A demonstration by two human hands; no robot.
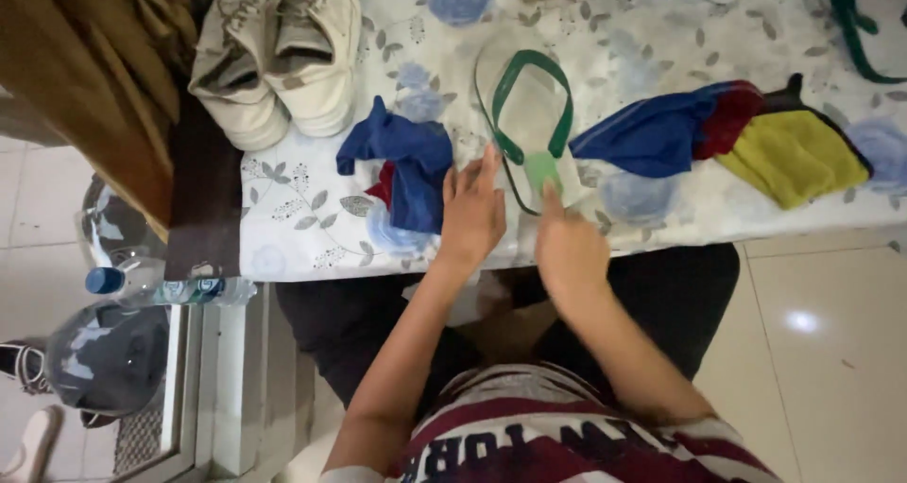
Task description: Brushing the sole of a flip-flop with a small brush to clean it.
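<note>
Fingers of left hand spread flat, right hand fingers pressing the flip-flop heel; near surface edge, it could slip off.

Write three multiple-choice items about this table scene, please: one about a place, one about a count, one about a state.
1. Where does the pair of white lace-up shoes stand?
A. far left of the table
B. on the floor
C. beside the yellow cloth

2. How many straps does the white flip-flop sandal with green straps show?
A. one
B. two
C. four

3. How is the left hand?
A. a fist
B. gripping a bottle
C. open, fingers spread

Answers: 1 A, the shoes sit at the floral tablecloth's left end. 2 B, two green bands meet at the toe. 3 C, it lies flat beside the sandal; the right hand touches the toe end.
</note>
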